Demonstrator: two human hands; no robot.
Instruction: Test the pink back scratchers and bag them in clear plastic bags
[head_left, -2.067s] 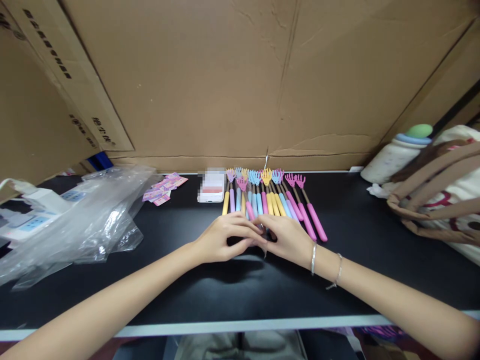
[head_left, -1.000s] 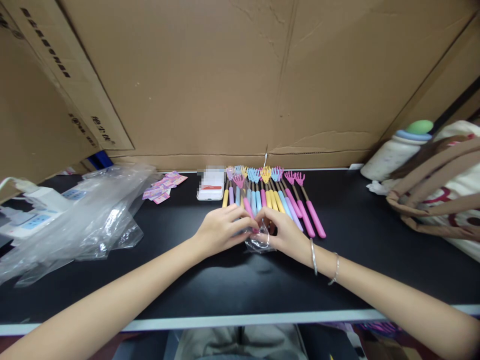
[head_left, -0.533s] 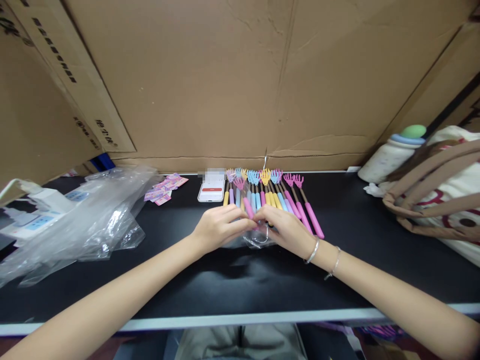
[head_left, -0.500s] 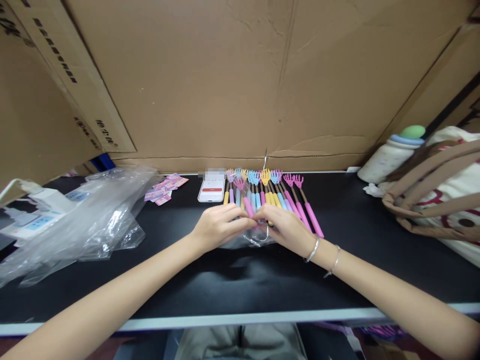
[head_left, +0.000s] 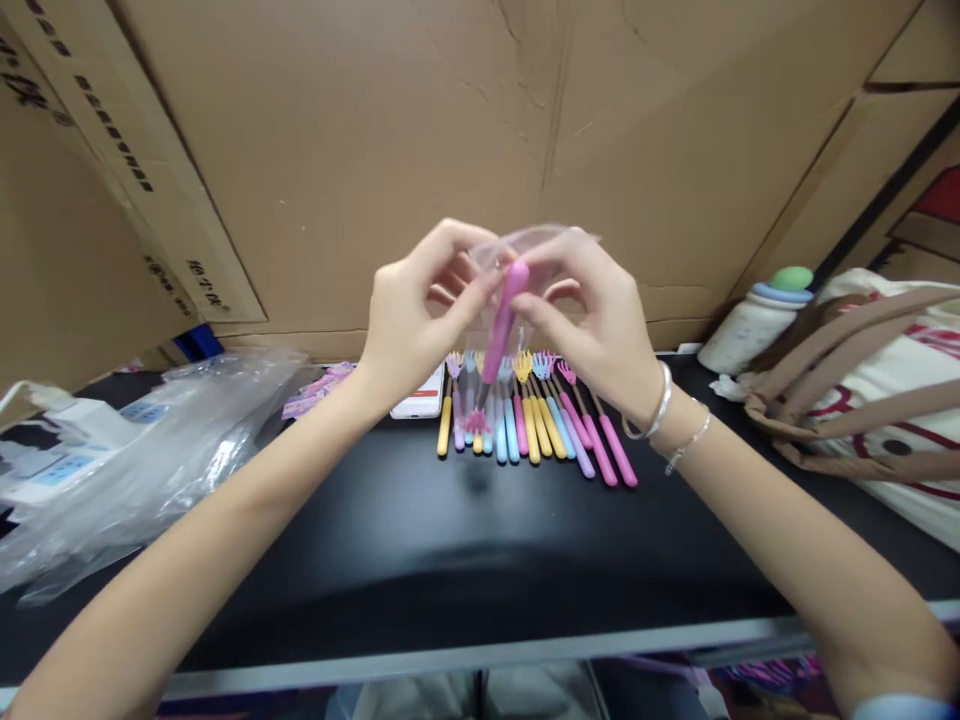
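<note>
Up over the worktop (head_left: 420, 540), our left hand (head_left: 416, 310) and right hand (head_left: 592, 300) are both pinched on a clear bag (head_left: 536, 235), thumbs facing each other. We've got a pink back scratcher (head_left: 499, 335) right between them, handle end up by the thumbs, claw end hanging below the hands and slanting toward the left one. It looks like it's inside the bag, but it's kinda blurry, so we can't tell if either thumb is on the handle itself. Below the hands we see a row of back scratchers (head_left: 532, 432) in yellow, blue, purple and pink. Left wrist half covers a phone (head_left: 416, 403), and some printed cards (head_left: 311, 392) poke out beyond that forearm. Well right of the right hand, we've got a bottle (head_left: 750, 335) beside a tote (head_left: 922, 460).
</note>
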